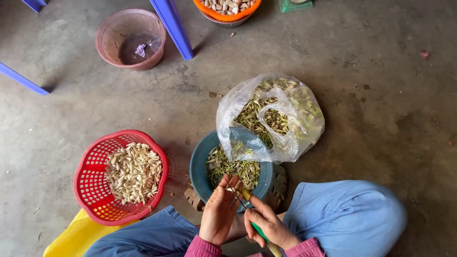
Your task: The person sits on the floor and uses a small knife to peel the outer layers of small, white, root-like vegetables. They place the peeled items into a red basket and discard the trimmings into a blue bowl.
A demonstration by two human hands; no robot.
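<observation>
Now clove betw. left hand fingertips.

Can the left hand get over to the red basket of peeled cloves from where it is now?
Probably yes. The left hand is over the near rim of the blue bowl, and the red basket sits just to its left on the floor, with only the person's knee low beside the path.

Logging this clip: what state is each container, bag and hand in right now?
Red plastic basket: part-filled with pale peeled cloves.
Blue plastic bowl: holds greenish trimmings.
Clear plastic bag: open, full of husks.
Pink plastic basin: nearly empty.
Left hand: holding a small clove.
Right hand: gripping a green-handled knife.
</observation>
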